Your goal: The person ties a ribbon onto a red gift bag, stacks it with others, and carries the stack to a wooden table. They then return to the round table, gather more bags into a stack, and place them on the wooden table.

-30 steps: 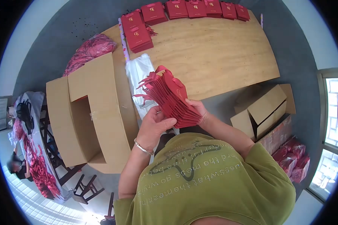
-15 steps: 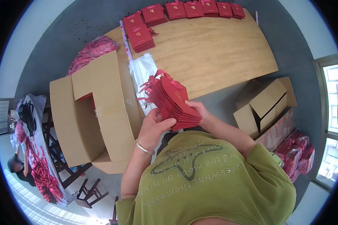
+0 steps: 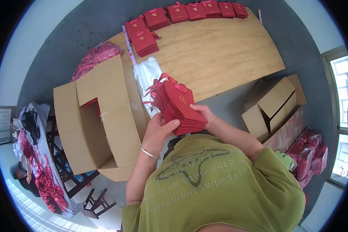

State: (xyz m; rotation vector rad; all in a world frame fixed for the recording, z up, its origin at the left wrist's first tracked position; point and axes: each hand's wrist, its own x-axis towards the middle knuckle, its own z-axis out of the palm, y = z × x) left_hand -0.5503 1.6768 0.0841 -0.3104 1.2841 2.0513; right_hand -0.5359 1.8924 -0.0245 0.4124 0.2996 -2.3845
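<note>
Both my hands grip a thick stack of red paper gift bags (image 3: 183, 104) in front of my chest. The top bag bears a gold emblem, and pink-red ribbons stick out at the upper left. My left hand (image 3: 161, 131) closes round the lower left corner, its thumb lying along the edges. On the right side, my right hand (image 3: 205, 116) holds the stack with its thumb on the top bag; its other fingers are hidden underneath. Just beyond the stack lie clear plastic sleeves (image 3: 147, 69) on the table's edge.
Several stacks of red bags (image 3: 156, 17) line the far edge of the wooden table (image 3: 220, 50). A large open carton (image 3: 114, 100) stands at left, another carton (image 3: 276, 102) at right near wrapped red bundles (image 3: 309, 154). A person (image 3: 21, 176) is at a far-left table piled with red items.
The stack stays in both hands, with its edges slightly more even. The view has shifted a little; the hands have hardly moved.
</note>
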